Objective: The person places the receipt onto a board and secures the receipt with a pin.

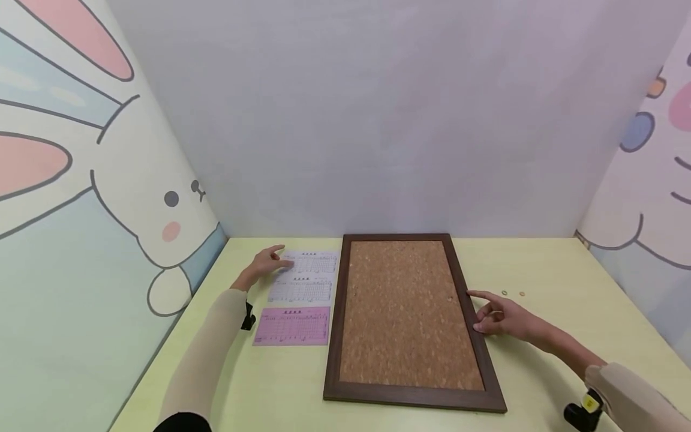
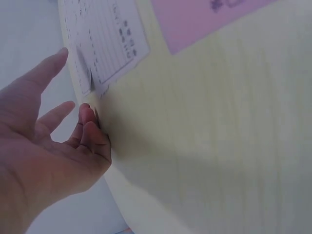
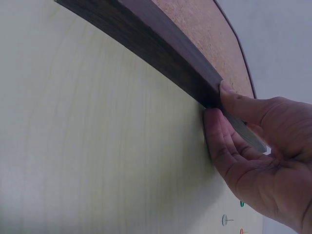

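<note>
A brown-framed corkboard (image 1: pixel 410 312) lies on the table. My right hand (image 1: pixel 504 318) touches its right edge with the index finger and thumb, the fingertips spaced along the frame (image 3: pixel 161 48). At the table's back left, my left hand (image 1: pixel 264 262) reaches over the left edge of the upper white form sheet (image 1: pixel 318 262). In the left wrist view its fingers (image 2: pixel 58 114) are spread beside a white sheet (image 2: pixel 114 48); whether they touch it I cannot tell. A second white form (image 1: pixel 302 290) and a pink form (image 1: pixel 294 327) lie in front.
Small thumbtacks, among them a green one (image 1: pixel 504 293) and an orange one (image 1: pixel 522 294), lie right of the board. The right wrist view also shows a pale tack (image 3: pixel 224 220). A grey wall (image 1: pixel 378 120) rises behind the table (image 1: pixel 540 258), with cartoon-printed panels (image 1: pixel 124 210) at both sides.
</note>
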### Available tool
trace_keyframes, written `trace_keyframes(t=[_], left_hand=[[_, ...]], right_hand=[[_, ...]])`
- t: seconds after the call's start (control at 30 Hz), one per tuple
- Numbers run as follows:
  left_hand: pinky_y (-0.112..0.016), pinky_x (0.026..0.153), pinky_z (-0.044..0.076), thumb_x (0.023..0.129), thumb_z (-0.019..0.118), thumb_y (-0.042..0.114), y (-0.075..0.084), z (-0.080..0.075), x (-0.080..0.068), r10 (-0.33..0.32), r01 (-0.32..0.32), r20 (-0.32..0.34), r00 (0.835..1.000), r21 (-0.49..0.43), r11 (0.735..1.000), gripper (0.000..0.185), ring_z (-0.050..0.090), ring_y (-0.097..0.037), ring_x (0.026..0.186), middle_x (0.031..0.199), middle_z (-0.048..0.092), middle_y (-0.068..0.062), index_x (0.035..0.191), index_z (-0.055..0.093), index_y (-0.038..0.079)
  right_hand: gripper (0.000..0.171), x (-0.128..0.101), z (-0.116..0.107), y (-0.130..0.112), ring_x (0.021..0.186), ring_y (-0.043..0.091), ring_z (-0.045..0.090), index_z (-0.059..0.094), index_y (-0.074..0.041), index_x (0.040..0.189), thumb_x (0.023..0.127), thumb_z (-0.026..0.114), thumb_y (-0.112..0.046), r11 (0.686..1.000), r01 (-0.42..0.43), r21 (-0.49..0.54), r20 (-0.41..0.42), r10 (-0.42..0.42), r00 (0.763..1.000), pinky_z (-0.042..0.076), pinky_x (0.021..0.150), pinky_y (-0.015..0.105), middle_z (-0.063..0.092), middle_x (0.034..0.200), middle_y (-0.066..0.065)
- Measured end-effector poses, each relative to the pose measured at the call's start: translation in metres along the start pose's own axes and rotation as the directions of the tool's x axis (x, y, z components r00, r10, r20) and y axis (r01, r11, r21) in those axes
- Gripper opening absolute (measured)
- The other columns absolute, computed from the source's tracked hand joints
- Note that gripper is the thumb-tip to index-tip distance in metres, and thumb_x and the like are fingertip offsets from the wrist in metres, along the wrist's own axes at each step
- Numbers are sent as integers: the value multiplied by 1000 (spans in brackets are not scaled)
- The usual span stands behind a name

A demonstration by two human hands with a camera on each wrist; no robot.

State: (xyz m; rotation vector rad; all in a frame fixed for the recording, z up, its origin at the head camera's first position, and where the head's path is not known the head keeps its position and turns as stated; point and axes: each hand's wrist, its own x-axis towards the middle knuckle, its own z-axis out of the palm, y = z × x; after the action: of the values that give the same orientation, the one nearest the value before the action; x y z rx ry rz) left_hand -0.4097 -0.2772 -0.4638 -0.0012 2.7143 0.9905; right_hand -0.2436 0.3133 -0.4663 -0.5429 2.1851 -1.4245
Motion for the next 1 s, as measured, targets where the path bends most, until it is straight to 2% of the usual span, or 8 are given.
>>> trace_keyframes(t=[0.13,0.3,0.53,0.77,1.0], left_hand=[[-31,78,35,94,73,33,1,2,1,-2,2,-4,1000,15,1000,79,46,-26,99,116,52,-18,157,36,4],[-31,78,37,92,75,32,3,4,2,14,-13,-32,999,37,999,73,47,-28,101,121,52,-22,152,44,3],[-30,77,37,93,75,30,2,7,5,3,-1,-43,999,35,999,71,48,-27,99,122,52,-23,152,46,3],[-29,73,36,94,74,26,5,6,4,14,-13,-48,999,23,1000,66,47,-25,93,115,53,-20,149,48,0],[-29,74,38,96,72,24,3,9,5,0,2,-61,998,23,1000,62,49,-25,93,114,52,-20,149,48,2]], right_hand=[[82,-1,2,2,89,5,69,11,19,151,96,67,-5,1000,6,-3,-4,-6,1000,58,73,26,60,105,16],[81,0,1,0,90,5,70,13,17,152,96,68,-3,1000,-8,-12,-20,8,1000,58,73,26,61,105,17],[80,2,2,-2,88,5,68,14,17,152,96,68,-4,1000,-14,-8,-23,14,1000,57,71,26,60,105,17],[80,2,3,-2,89,5,68,15,17,152,97,67,-5,1000,-15,1,-25,15,1000,57,73,25,60,106,17],[83,1,4,-5,89,7,68,15,14,155,96,69,-8,998,-58,-13,-37,57,998,58,72,27,59,107,17]])
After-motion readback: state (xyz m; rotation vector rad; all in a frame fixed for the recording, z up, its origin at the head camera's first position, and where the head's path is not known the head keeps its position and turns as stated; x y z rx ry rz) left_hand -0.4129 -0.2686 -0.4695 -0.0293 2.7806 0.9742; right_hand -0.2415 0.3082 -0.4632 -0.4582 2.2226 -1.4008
